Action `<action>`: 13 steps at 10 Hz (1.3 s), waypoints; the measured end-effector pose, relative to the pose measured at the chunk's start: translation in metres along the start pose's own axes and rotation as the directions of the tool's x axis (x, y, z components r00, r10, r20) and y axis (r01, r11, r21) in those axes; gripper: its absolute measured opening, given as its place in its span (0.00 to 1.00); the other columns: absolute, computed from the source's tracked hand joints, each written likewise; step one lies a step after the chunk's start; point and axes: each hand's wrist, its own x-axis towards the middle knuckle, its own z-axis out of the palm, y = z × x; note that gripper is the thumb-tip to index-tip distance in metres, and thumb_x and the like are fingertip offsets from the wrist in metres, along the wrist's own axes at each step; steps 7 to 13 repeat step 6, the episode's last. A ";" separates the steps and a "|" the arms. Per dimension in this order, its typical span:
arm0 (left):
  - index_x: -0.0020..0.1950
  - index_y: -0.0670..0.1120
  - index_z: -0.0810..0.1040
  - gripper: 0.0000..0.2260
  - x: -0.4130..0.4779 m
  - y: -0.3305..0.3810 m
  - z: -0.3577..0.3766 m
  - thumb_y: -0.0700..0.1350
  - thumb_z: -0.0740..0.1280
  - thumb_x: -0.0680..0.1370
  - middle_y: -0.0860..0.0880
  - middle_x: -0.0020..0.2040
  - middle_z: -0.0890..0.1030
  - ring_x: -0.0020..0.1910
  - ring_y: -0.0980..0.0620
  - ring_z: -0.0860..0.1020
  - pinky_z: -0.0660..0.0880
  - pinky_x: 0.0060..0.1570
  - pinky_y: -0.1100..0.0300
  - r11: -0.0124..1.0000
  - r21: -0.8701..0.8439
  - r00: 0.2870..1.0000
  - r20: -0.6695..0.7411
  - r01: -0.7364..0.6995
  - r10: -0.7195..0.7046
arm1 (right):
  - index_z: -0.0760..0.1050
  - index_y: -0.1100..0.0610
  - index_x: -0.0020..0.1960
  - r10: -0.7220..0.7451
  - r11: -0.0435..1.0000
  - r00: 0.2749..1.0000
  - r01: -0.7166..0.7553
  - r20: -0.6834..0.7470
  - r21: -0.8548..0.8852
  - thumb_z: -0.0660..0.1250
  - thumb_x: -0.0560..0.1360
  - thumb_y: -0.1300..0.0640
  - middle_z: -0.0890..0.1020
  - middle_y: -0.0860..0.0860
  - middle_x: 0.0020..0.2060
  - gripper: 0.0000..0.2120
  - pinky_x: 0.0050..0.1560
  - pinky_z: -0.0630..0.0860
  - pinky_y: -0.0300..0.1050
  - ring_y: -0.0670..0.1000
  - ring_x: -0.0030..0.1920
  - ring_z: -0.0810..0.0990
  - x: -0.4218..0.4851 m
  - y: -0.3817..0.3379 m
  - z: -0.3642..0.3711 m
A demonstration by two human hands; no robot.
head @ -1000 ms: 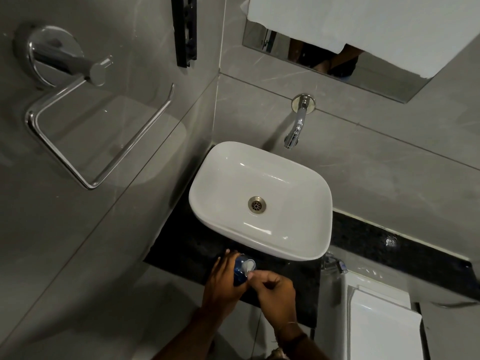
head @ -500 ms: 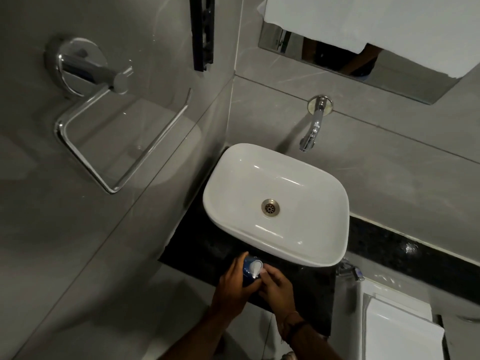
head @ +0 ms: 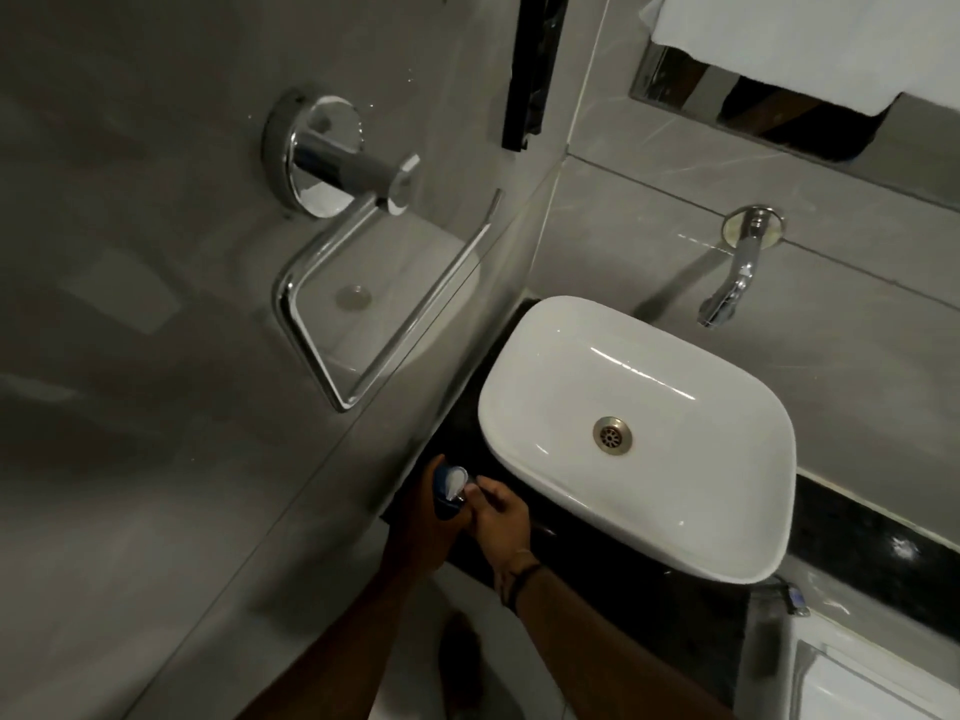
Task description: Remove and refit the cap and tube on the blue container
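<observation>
A small blue container (head: 445, 498) with a white cap (head: 457, 481) stands at the front left corner of the black counter (head: 639, 579), just in front of the white basin. My left hand (head: 418, 522) wraps around the container's left side. My right hand (head: 501, 517) is at its right, with fingertips pinched on the white cap. The lower body of the container is hidden between my hands. No tube is visible.
A white basin (head: 670, 491) with a metal drain sits on the counter, a chrome tap (head: 735, 275) on the wall above it. A chrome towel ring (head: 332, 283) juts from the left wall. A white towel (head: 800, 39) hangs top right; a white cistern (head: 872, 683) is at bottom right.
My view has swung left, so basin and hands sit further right in frame. Both hands stay on the container, the right hand's fingers shifting on the cap.
</observation>
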 end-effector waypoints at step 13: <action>0.78 0.62 0.58 0.43 -0.029 0.002 -0.016 0.61 0.75 0.67 0.61 0.72 0.68 0.71 0.58 0.69 0.70 0.68 0.55 0.994 -0.022 0.978 -0.181 -0.105 0.100 | 0.82 0.64 0.60 0.038 0.997 0.999 -0.036 0.038 -0.071 0.72 0.80 0.53 0.85 0.64 0.50 0.15 0.57 0.79 0.56 0.57 0.49 0.81 -0.027 -0.011 -0.018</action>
